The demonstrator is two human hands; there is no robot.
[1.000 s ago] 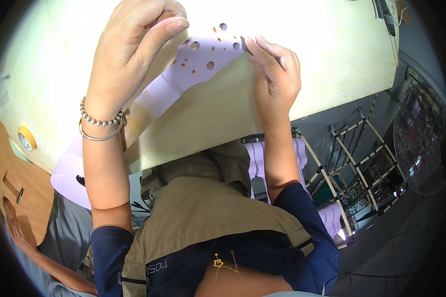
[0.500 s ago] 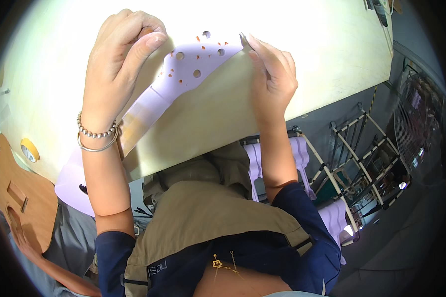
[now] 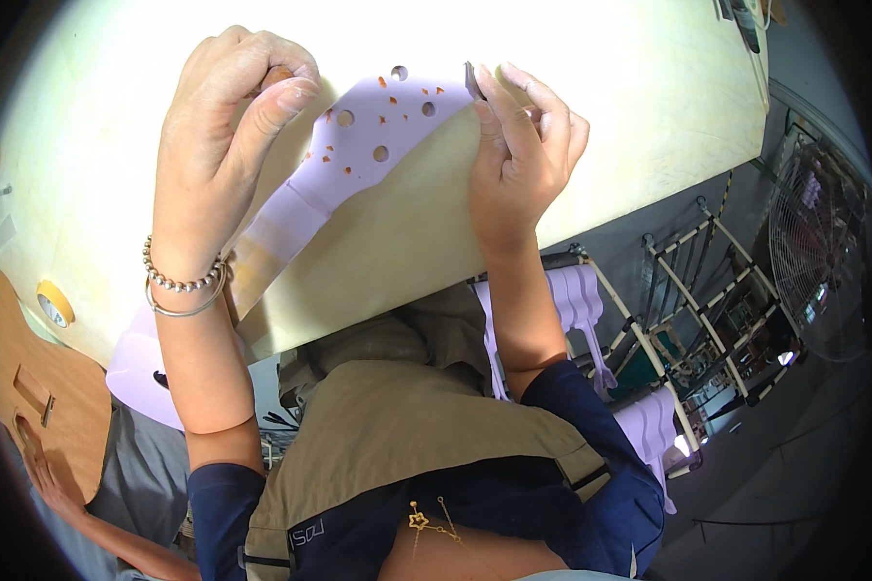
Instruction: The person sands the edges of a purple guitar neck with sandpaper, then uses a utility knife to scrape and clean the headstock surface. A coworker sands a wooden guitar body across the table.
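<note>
A lilac instrument headstock (image 3: 363, 126) with several round holes lies over the pale table, dotted with small orange-brown specks. Its neck (image 3: 291, 218) runs down to the left, partly covered by yellowish tape, and passes under my left forearm. My left hand (image 3: 223, 126) is closed above the headstock's left side. A small brownish-orange lump (image 3: 279, 75) shows between its thumb and curled fingers. At the headstock's right tip, my right hand (image 3: 528, 145) pinches a thin dark blade (image 3: 471, 81). Part of the blade is hidden by the fingers.
A roll of yellow tape (image 3: 55, 302) sits on the table (image 3: 639, 126) at left. Beside it, another person's hand (image 3: 53, 489) rests on a brown wooden guitar body (image 3: 58, 397). Racks with lilac parts (image 3: 576, 300) and a large fan (image 3: 816, 252) stand to the right.
The headstock has shifted slightly left. My right hand has moved a little left and down, its outer fingers now more spread. My left hand has drifted slightly left.
</note>
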